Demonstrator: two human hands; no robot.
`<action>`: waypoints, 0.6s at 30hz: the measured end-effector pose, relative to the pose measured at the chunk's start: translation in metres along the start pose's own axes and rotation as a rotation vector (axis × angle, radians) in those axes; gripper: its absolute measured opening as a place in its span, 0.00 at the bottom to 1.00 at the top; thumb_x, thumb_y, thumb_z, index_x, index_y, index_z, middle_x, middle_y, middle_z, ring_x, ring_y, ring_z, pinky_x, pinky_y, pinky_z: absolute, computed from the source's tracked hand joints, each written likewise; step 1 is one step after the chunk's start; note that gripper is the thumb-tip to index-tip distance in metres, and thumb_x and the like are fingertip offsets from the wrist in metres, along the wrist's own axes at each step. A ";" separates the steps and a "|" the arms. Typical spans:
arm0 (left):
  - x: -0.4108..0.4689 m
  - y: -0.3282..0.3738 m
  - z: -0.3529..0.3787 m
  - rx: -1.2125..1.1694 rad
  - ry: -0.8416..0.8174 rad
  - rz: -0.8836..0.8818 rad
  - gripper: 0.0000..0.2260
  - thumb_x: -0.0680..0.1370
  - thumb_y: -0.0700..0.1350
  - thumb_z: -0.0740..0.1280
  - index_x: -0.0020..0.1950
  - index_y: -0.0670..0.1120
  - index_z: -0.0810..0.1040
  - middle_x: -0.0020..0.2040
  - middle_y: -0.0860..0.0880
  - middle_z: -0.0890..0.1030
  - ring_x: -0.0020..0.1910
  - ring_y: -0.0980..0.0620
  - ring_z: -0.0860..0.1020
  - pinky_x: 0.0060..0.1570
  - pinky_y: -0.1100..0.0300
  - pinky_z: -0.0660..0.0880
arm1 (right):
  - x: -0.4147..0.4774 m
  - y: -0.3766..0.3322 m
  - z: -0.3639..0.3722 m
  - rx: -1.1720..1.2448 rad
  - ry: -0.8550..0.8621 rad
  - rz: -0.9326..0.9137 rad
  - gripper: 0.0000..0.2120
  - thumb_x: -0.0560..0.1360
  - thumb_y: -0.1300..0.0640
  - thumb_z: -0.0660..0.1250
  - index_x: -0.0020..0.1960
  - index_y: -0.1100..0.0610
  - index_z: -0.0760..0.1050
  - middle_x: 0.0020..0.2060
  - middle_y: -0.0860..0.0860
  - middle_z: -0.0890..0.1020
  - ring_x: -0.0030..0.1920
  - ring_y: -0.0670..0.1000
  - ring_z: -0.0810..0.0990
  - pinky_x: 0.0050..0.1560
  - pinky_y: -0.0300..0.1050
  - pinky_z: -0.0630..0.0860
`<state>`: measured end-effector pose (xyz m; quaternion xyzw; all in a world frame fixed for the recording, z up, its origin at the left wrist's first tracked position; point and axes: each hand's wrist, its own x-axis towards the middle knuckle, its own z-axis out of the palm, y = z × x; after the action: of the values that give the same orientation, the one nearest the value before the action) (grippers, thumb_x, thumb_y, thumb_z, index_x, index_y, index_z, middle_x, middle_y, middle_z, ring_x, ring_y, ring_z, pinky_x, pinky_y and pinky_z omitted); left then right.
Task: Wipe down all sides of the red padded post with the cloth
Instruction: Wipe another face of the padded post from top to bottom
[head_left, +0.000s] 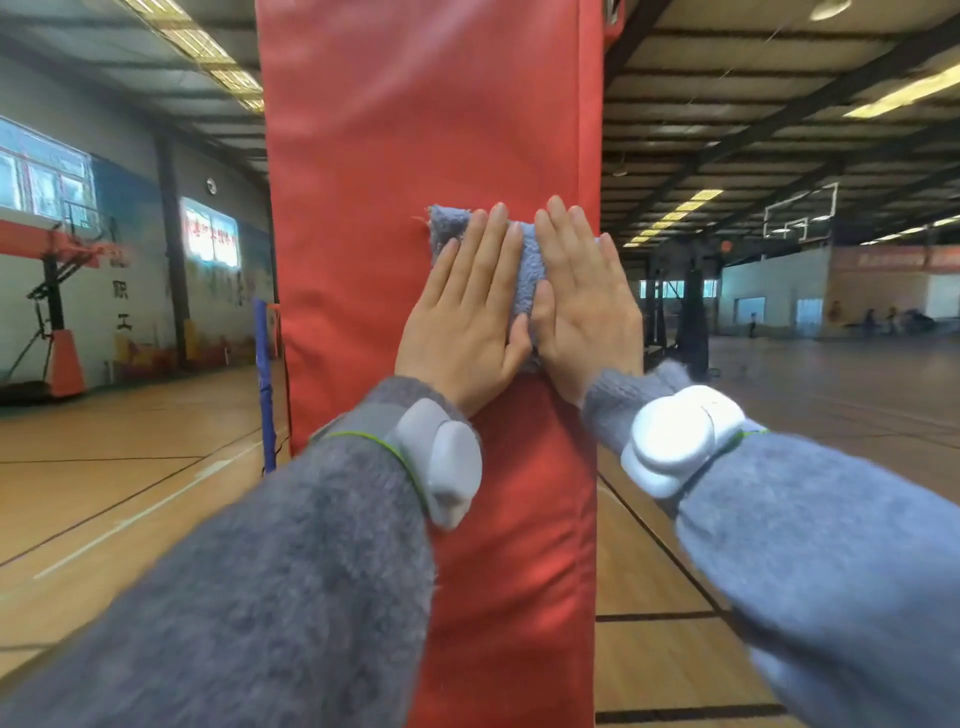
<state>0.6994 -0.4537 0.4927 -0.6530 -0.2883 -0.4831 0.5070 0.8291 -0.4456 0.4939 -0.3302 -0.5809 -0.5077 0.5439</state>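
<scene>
The red padded post (395, 130) fills the middle of the view, running from top to bottom. A grey-blue cloth (527, 275) lies flat against its front face, near the right edge at about mid height. My left hand (467, 317) presses the cloth's left part with straight fingers pointing up. Beside it, my right hand (587, 306) presses the cloth's right part the same way, thumbs nearly touching. Most of the cloth is hidden under both palms; only its top-left corner and a middle strip show.
A wooden gym floor (130, 467) with painted lines spreads on both sides. A blue padded pole (263, 384) stands just left of the post. A basketball stand (57, 312) is at far left, another backboard (802, 210) far right.
</scene>
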 end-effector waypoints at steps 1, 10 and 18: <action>0.014 -0.004 0.000 -0.003 0.014 0.002 0.27 0.75 0.47 0.53 0.70 0.32 0.66 0.69 0.35 0.67 0.69 0.39 0.66 0.70 0.55 0.51 | 0.014 0.005 0.002 -0.008 0.011 -0.013 0.24 0.77 0.58 0.50 0.69 0.66 0.66 0.68 0.60 0.70 0.69 0.56 0.67 0.70 0.47 0.54; 0.024 0.001 0.007 -0.016 0.064 -0.054 0.27 0.74 0.46 0.54 0.70 0.32 0.66 0.69 0.35 0.67 0.69 0.39 0.66 0.69 0.52 0.53 | 0.025 0.006 0.006 -0.002 0.079 0.023 0.23 0.76 0.60 0.51 0.68 0.67 0.68 0.66 0.61 0.72 0.67 0.59 0.70 0.69 0.48 0.57; -0.049 0.034 0.005 -0.055 -0.021 -0.069 0.28 0.75 0.46 0.54 0.72 0.34 0.61 0.71 0.36 0.65 0.71 0.42 0.59 0.72 0.55 0.48 | -0.053 -0.010 -0.012 0.068 -0.062 0.050 0.24 0.76 0.60 0.51 0.69 0.67 0.65 0.68 0.62 0.69 0.69 0.55 0.61 0.72 0.46 0.51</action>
<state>0.7126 -0.4541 0.4349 -0.6615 -0.3027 -0.5011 0.4687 0.8331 -0.4505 0.4395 -0.3414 -0.6059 -0.4636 0.5490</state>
